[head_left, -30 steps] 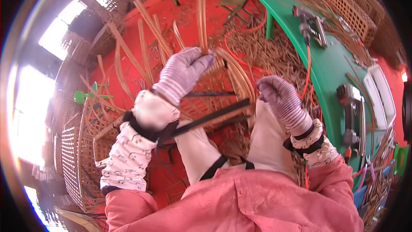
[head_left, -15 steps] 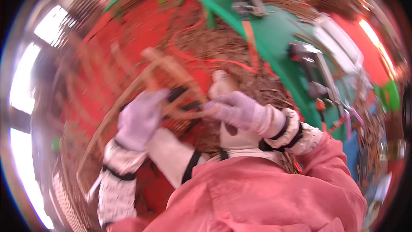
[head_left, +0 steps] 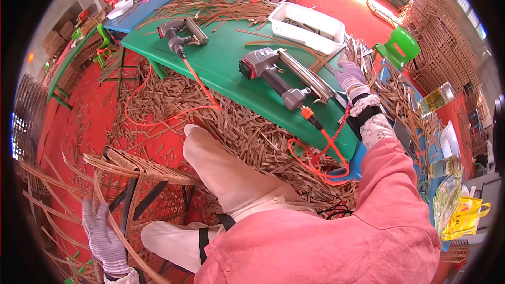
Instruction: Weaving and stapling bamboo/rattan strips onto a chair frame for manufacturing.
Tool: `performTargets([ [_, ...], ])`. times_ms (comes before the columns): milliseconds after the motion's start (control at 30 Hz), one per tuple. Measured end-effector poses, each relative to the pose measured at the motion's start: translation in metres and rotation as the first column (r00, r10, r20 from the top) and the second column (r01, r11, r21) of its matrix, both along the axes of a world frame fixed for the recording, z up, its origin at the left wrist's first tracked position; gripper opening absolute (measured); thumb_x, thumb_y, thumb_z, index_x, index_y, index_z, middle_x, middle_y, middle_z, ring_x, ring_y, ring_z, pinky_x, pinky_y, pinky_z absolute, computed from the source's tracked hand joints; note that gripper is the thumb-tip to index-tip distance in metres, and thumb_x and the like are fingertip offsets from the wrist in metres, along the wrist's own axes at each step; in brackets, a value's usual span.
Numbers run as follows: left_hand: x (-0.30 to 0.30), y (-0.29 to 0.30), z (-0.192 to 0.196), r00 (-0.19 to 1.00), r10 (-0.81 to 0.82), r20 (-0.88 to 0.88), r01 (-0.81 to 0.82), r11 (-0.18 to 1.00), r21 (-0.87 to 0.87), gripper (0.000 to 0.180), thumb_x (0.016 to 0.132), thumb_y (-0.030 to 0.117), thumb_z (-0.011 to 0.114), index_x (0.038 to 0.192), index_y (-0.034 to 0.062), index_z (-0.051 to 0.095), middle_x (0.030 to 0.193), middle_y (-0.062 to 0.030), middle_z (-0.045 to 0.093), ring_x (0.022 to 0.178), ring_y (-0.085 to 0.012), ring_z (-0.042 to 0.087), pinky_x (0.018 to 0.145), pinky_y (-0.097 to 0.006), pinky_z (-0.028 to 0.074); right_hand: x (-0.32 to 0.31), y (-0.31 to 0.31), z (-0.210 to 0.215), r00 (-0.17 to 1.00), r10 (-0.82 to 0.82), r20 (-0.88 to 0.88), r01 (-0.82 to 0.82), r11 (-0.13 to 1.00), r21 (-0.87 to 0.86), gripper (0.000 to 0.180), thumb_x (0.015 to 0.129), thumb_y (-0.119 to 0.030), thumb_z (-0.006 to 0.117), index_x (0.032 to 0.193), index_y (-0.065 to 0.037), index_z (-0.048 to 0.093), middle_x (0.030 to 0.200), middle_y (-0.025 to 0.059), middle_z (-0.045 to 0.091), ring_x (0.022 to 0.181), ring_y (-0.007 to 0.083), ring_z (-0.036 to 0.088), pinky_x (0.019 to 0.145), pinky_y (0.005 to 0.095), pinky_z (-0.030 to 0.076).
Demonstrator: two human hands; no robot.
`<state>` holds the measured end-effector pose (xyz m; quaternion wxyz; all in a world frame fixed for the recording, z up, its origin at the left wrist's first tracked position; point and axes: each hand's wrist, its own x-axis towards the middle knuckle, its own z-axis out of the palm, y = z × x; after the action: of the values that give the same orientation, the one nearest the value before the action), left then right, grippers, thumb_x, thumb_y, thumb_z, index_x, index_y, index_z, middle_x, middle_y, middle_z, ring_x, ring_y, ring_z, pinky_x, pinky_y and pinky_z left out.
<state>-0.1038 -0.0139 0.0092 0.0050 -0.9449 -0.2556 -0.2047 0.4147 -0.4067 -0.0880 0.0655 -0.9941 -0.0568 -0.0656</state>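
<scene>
One lavender-striped gloved left grip (head_left: 105,236), fingers apart, should steady the long, curved brown strip (head_left: 128,250); the right grip (head_left: 351,77), beside the green, smooth-topped surface (head_left: 221,66), shows indeterminate closure.

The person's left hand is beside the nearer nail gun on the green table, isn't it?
Not quite: the head view shows the right hand beside the nearer nail gun on the green table. The left hand is by a curved brown strip.

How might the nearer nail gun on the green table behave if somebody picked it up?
The nail gun is probably heavy for its size, given its bulky, metallic-looking body. Its attached orange hose would likely trail and tug.
</scene>
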Motion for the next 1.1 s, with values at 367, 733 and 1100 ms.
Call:
performTargets([
  [367, 0.032, -0.026, 0.02, 0.869, -0.494, 0.038, 0.494, 0.86, -0.129, 0.013, 0.065, 0.009, 0.054, 0.076, 0.0067, 0.06, 0.074, -0.0084, 0.059, 0.075, -0.0282, 0.059, 0.085, -0.046, 0.042, 0.11, -0.025, -0.071, 0.914, 0.037, -0.405, 0.002, 0.996, 0.094, 0.019, 0.078, -0.023, 0.055, 0.083, -0.006, 0.06, 0.075, 0.0115, 0.059, 0.063, 0.0261, 0.057, 0.056, 0.0392, 0.046],
  [733, 0.055, -0.051, 0.028, 0.961, -0.086, 0.263, 0.273, 0.145, -0.951, 0.05, 0.085, 0.038, 0.054, 0.11, -0.0049, 0.051, 0.092, -0.0104, 0.06, 0.08, -0.0171, 0.059, 0.072, -0.027, 0.046, -0.197, 0.135, 0.09, 0.237, 0.952, -0.195, 0.064, 0.185, 0.981, 0.019, 0.081, -0.02, 0.058, 0.083, -0.001, 0.058, 0.06, 0.0048, 0.054, 0.046, 0.0126, 0.05, 0.042, 0.0239, 0.038],
  [1100, 0.069, -0.055, -0.002, 0.79, -0.034, 0.612, 0.587, -0.242, -0.772, 0.026, 0.068, 0.007, 0.071, 0.091, 0.0025, 0.059, 0.108, -0.0136, 0.054, 0.102, -0.0234, 0.053, 0.089, -0.038, 0.042, -0.299, 0.218, 0.074, -0.485, 0.847, -0.216, 0.221, 0.358, 0.907, 0.025, 0.08, -0.029, 0.062, 0.076, -0.005, 0.055, 0.053, 0.0005, 0.048, 0.04, 0.0088, 0.044, 0.036, 0.0219, 0.032],
])
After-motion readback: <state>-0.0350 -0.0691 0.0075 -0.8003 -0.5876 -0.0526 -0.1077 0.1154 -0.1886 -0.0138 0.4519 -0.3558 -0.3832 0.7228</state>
